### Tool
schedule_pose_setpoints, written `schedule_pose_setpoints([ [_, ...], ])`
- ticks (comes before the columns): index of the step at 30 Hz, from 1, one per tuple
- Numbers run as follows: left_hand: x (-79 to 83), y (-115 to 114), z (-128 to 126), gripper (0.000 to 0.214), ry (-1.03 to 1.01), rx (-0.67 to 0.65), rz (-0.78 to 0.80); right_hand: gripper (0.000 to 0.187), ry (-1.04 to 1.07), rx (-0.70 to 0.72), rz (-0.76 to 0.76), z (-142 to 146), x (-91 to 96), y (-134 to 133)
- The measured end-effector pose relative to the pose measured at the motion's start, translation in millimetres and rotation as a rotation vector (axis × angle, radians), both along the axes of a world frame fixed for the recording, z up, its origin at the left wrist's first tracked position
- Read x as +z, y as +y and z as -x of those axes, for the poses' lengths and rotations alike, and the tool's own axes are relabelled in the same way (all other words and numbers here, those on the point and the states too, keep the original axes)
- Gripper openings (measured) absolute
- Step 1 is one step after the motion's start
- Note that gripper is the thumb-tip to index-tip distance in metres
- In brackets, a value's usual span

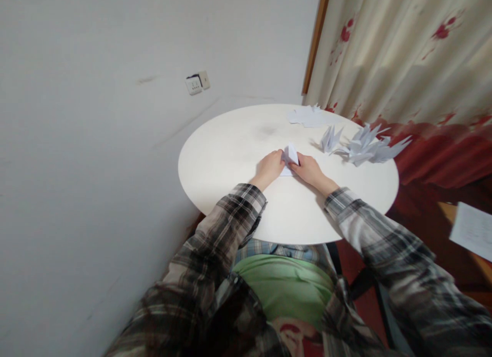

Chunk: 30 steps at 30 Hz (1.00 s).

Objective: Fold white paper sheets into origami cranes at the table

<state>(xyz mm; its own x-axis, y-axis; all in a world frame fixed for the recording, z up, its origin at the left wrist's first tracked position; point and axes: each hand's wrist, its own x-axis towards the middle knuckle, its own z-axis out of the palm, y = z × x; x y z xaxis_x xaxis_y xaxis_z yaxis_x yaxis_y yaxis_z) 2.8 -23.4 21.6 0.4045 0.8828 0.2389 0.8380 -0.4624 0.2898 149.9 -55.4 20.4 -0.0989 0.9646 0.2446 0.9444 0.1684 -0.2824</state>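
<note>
A small folded piece of white paper [291,154] lies on the round white table [230,157], partly raised. My left hand [270,167] presses on its left side with curled fingers. My right hand [309,169] pinches its right edge. Both hands meet at the paper near the table's middle. Plaid sleeves cover both forearms.
Several folded white paper figures [363,144] stand at the table's right rim, one more paper figure [330,139] beside them. A stack of flat sheets [307,115] lies at the far edge. A curtain [403,55] hangs behind. A wall [96,116] with a socket [198,82] is left.
</note>
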Motion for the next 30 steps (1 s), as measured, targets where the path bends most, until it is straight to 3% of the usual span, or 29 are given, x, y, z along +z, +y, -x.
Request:
schedule_pose_setpoints([
  [30, 1.8, 0.9, -1.2, 0.025, 0.000, 0.010, 0.023, 0.026, -0.002, 0.010, -0.016, -1.5, -2.7, 1.9],
])
